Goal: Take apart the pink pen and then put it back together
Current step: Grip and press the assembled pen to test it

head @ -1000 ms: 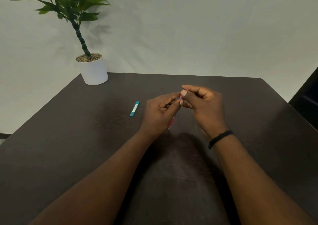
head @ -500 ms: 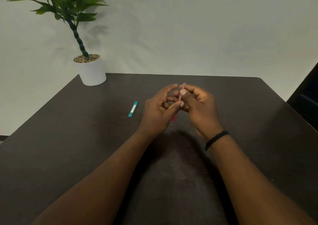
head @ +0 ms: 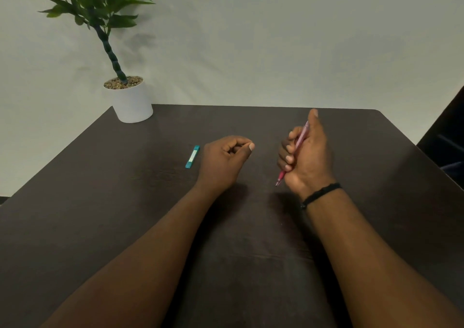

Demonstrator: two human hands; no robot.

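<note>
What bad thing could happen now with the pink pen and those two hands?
1. The left hand is curled shut above the dark brown table. If it hides a tiny pen part, which I cannot see, that part might drop and be hard to spot on the dark top.
2. The right hand alone grips the slim pink plastic pen, tip pointing down. It could perhaps slip, or poke the table.

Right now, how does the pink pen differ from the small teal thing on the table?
The pink pen is held in the right hand, tilted with its tip down; the teal thing lies flat on the table, untouched. The pen is long, thin and partly hidden by fingers; the teal thing is shorter, flatter and fully visible. Both are slim and elongated.
</note>
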